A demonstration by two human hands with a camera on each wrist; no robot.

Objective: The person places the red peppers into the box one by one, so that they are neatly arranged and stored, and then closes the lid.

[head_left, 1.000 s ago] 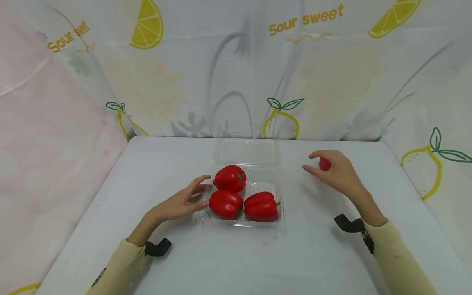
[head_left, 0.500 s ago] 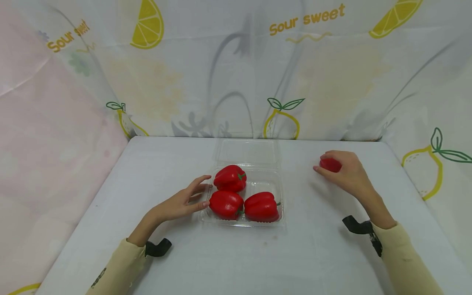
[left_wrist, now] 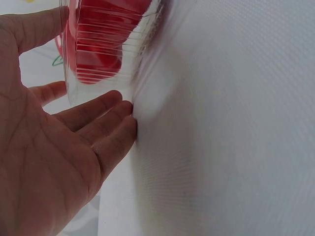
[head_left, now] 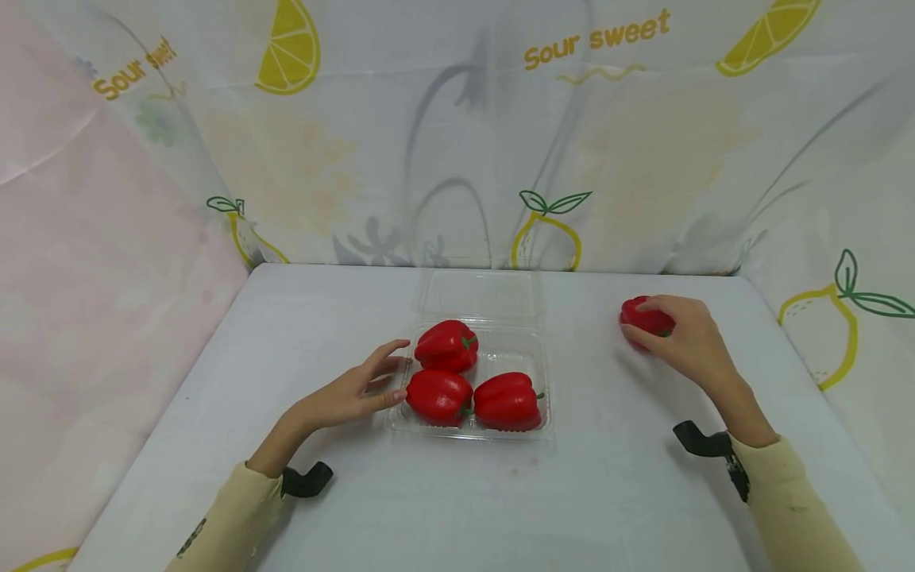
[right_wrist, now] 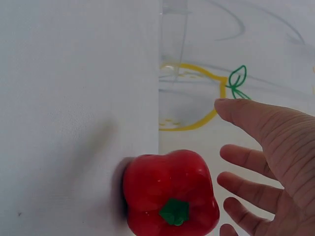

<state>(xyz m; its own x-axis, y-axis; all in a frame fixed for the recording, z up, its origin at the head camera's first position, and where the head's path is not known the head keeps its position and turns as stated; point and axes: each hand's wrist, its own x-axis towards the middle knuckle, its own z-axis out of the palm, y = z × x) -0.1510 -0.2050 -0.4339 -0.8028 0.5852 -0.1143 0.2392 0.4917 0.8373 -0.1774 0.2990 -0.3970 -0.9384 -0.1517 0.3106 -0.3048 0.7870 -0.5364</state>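
A clear plastic clamshell container point(head_left: 511, 355) sits mid-table with its lid point(head_left: 479, 295) laid back. Inside are three red bell peppers: one at the back left point(head_left: 446, 345), one at the front left point(head_left: 438, 397) and one at the front right point(head_left: 507, 401). My left hand point(head_left: 343, 397) rests at the container's left side, fingers extended and thumb at the rim. Another red bell pepper point(right_wrist: 170, 194) with a green stem stands on the table to the right. Over it hovers my right hand point(head_left: 682, 338), fingers and thumb spread; the right wrist view shows a gap between them and the pepper.
The white table point(head_left: 465, 500) meets a lemon-printed cloth point(head_left: 443, 159) along its back edge. Similar cloth hangs at both sides. A black band part point(head_left: 307, 480) sticks out at the left wrist, another point(head_left: 700, 439) at the right.
My right hand has moved to the right across the far pepper, exposing more of it in the head view. The left hand, the container and its peppers have stayed in place.
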